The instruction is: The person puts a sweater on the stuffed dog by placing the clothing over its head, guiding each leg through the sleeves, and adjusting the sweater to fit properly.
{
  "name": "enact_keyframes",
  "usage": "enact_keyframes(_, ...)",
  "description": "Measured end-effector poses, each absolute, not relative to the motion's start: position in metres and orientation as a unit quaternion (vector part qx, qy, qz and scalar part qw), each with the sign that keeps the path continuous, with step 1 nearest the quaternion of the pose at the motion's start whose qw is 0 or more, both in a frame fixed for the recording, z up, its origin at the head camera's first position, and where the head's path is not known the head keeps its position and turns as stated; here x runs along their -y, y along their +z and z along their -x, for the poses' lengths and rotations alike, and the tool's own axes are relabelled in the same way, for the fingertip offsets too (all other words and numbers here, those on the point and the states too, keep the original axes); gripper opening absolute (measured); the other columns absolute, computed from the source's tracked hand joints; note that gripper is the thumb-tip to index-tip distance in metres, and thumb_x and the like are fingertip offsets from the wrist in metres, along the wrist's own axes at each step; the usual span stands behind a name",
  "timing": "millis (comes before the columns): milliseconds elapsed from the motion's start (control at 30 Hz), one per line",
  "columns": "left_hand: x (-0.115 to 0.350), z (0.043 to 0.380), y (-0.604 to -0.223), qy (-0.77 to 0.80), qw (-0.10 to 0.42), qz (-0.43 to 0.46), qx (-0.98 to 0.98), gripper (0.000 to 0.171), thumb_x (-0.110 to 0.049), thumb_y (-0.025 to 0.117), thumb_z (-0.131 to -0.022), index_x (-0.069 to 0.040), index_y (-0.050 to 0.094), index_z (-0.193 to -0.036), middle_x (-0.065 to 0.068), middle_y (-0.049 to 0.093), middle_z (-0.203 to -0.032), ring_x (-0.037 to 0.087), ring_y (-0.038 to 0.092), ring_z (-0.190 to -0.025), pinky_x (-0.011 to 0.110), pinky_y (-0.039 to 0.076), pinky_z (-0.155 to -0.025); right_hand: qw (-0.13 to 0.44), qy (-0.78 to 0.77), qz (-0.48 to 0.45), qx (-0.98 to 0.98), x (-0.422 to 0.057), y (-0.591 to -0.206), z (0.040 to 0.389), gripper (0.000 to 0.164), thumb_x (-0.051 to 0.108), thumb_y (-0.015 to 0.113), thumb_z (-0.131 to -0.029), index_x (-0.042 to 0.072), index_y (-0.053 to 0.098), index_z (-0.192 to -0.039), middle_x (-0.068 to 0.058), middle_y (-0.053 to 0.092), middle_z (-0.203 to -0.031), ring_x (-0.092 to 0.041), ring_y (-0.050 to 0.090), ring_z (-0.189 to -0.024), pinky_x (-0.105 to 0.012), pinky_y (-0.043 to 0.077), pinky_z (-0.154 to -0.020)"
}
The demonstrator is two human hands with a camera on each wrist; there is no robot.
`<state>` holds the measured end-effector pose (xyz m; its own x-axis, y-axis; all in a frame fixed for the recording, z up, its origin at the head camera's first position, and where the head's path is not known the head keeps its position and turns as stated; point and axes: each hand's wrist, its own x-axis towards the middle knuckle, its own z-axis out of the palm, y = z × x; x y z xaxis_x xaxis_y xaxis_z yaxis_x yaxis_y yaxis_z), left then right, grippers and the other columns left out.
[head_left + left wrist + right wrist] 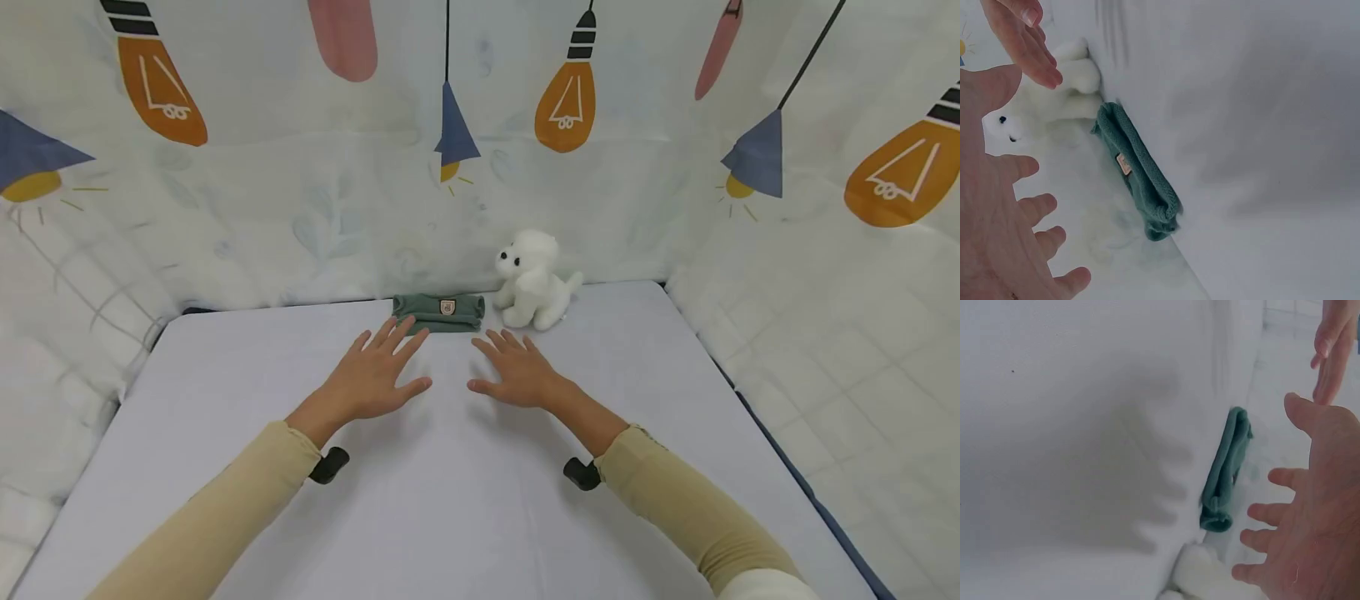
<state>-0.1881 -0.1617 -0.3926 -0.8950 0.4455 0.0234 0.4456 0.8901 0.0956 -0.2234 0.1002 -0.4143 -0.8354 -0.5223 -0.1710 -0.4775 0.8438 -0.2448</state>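
A folded green knit piece [438, 313] with a small badge lies at the far side of the white table; its exact kind cannot be told. Beside it, on the right, sits a white plush dog [536, 283] facing left. My left hand [367, 371] is held above the table with fingers spread, its fingertips overlapping the green piece's near left corner in the head view. Also spread and holding nothing, my right hand [517, 371] hovers just short of the dog. In the left wrist view the folded knit [1138, 172] lies apart from the fingers.
The white table [465, 500] reaches back to a hanging cloth [337, 200] printed with lamps and bulbs, which also closes off both sides. A black wrist device [328, 465] sits under the left cuff, and a similar device [581, 473] under the right.
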Motion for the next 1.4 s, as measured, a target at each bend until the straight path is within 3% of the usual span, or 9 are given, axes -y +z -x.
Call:
enact_keyframes(500, 0.149, 0.203, -0.397, -0.073, -0.029, 0.234, 0.969, 0.076, -0.06, 0.043, -0.095, -0.018, 0.022, -0.155, 0.012, 0.015, -0.163, 0.037, 0.013, -0.15, 0.062, 0.02, -0.115, 0.057, -0.131, 0.193, -0.971, -0.126, -0.428, 0.233, 0.074, 0.062, 0.048, -0.093, 0.018, 0.033, -0.15, -0.007, 0.034, -0.156, -0.028, 0.03, -0.145, -0.061, 0.019, -0.116)
enact_keyframes(967, 0.12, 0.232, -0.395, -0.077, -0.062, 0.236, 0.967, 0.074, -0.059, 0.041, -0.097, -0.019, 0.019, -0.156, 0.01, 0.014, -0.163, 0.036, 0.013, -0.15, 0.06, 0.018, -0.117, 0.043, -0.189, 0.132, -0.972, -0.146, -0.428, 0.245, 0.069, 0.054, 0.051, -0.095, 0.011, 0.038, -0.147, -0.014, 0.041, -0.151, -0.035, 0.039, -0.139, -0.063, 0.028, -0.111)
enact_keyframes(1400, 0.098, 0.254, -0.406, -0.058, -0.09, 0.24, 0.965, 0.073, -0.06, 0.038, -0.097, -0.022, 0.017, -0.156, 0.01, 0.009, -0.164, 0.031, 0.009, -0.151, 0.058, 0.016, -0.118, 0.056, -0.194, 0.087, -0.976, -0.159, -0.431, 0.25, 0.071, 0.054, 0.05, -0.094, 0.01, 0.037, -0.148, -0.012, 0.04, -0.152, -0.034, 0.036, -0.141, -0.059, 0.027, -0.113)
